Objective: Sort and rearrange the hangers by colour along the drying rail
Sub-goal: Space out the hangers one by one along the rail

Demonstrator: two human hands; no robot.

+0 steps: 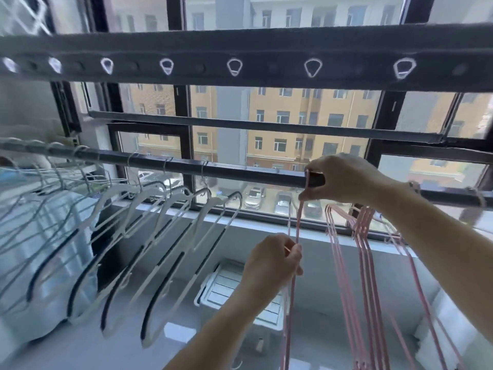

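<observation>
A dark drying rail [240, 170] runs across the view in front of the window. Several white hangers with dark grip strips [165, 236] hang along its left half, and pale blue wire hangers [32, 209] crowd the far left. Several pink hangers [365, 249] hang on the right part of the rail. My right hand [344, 180] pinches the hook of one pink hanger [298, 225] at the rail. My left hand [274, 257] grips that same hanger's thin shoulder lower down.
A second, wider bar with teardrop holes [240, 66] runs overhead. Behind is a window [266, 124] with dark frames and a white sill [240, 222]. A white slatted crate [226, 287] lies on the floor below. White storage items [40, 289] stand at the left.
</observation>
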